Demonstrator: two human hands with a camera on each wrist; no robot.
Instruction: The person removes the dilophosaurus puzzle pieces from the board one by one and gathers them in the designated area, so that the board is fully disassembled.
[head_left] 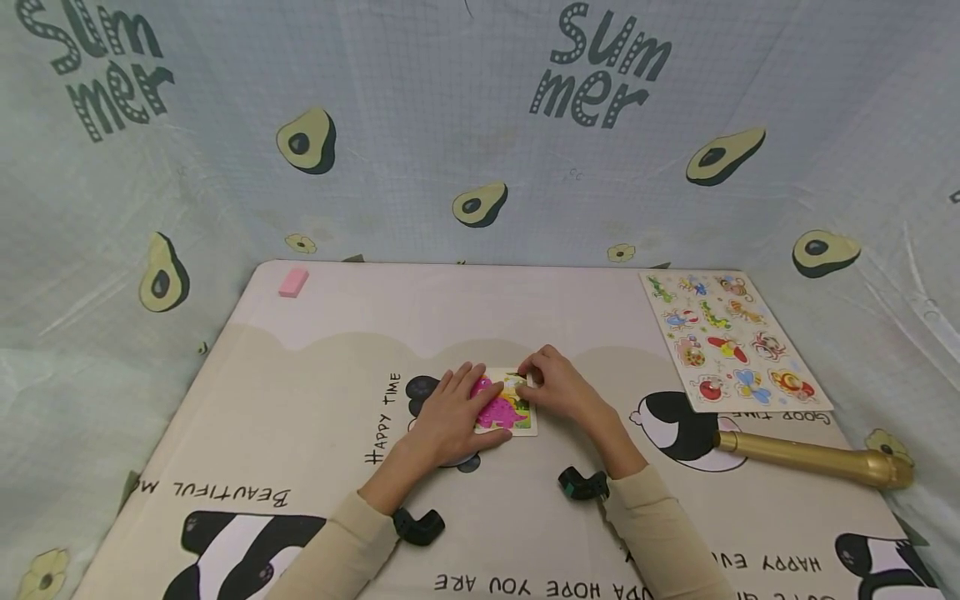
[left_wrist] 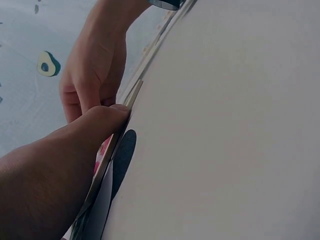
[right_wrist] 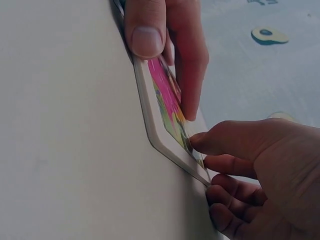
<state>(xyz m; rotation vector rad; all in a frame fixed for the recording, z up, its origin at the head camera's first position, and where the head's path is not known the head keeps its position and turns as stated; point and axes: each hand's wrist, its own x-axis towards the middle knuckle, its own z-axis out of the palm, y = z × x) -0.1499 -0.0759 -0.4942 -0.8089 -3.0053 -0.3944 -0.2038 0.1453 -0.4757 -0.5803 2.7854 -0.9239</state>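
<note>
The small pale-rimmed picture board with a pink dinosaur lies on the beige printed tabletop between the person's two hands, and I take its right edge as the relation that counts. The right hand is the nearer one to it: it stands at the far right corner, knuckles bent, thumb touching the picture and fingertips gathered by the rim. Thumb and forefinger are close together, but I cannot tell whether they pinch something or only touch it. The left hand lies across the opposite side, fingers long over the picture, its thumb on the near rim; I read that as a steadying press, not a grasp.

That hand covers the left edge, so I cannot tell the board's long axis. The near right corner is in plain sight, with tabletop running on from it between the forearms. Well apart to the right lie a large cream panel of coloured bug pictures and, nearer the person, a long gold-coloured tube. A pink rectangular block sits near the far left corner. I judge the room sideways generous, the right forearm bounding it on the near side.
</note>
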